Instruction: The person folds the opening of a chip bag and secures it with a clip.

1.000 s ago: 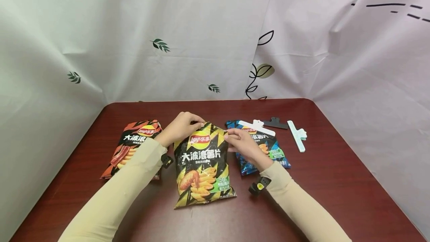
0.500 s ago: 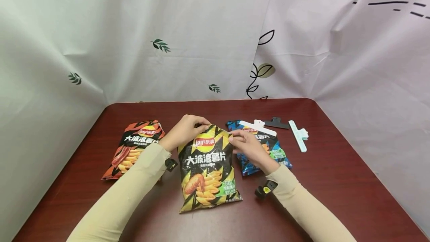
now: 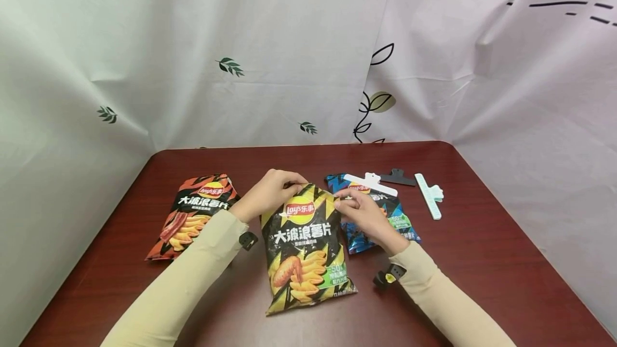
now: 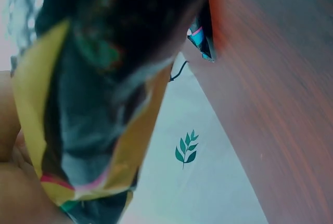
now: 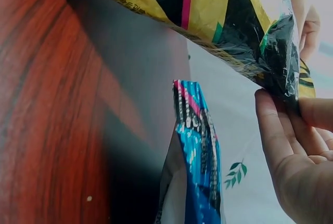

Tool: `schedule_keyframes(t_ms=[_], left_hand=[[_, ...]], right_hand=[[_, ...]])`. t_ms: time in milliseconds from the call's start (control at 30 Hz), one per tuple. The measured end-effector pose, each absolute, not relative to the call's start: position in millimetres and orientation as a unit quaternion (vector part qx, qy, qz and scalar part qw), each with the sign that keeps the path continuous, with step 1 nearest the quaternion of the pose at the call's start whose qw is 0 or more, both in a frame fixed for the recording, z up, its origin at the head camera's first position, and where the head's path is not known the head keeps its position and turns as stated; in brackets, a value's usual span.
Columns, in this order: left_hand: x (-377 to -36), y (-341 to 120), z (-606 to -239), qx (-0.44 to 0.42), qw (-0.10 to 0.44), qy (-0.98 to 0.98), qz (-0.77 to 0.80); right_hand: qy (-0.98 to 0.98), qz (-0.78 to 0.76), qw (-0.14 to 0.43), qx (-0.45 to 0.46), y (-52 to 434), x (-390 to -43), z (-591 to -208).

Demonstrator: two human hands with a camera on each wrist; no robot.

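3 bags (image 3: 303, 250) abreast on table (image 3: 482, 261)

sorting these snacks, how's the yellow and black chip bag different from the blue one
The yellow and black chip bag is pinched at its top corners by the left hand and right hand; the blue chip bag lies untouched. The blue one has a white clip across its top, the yellow one has none. Both show the same brand logo.
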State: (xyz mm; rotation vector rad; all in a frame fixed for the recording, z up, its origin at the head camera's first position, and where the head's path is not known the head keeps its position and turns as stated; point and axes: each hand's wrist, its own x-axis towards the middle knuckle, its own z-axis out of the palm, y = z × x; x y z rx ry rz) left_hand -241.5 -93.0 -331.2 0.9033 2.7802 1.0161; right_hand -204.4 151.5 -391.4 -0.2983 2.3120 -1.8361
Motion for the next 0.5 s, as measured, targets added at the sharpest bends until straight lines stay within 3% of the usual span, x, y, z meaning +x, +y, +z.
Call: schedule_keyframes(t_ms=[500], left_hand=[[-240.5,-91.1,-333.9,0.306,0.008,0.893,0.330]], right_hand=[[0.769,-0.623,0.085,-0.113,157.8,-201.9,-394.9]])
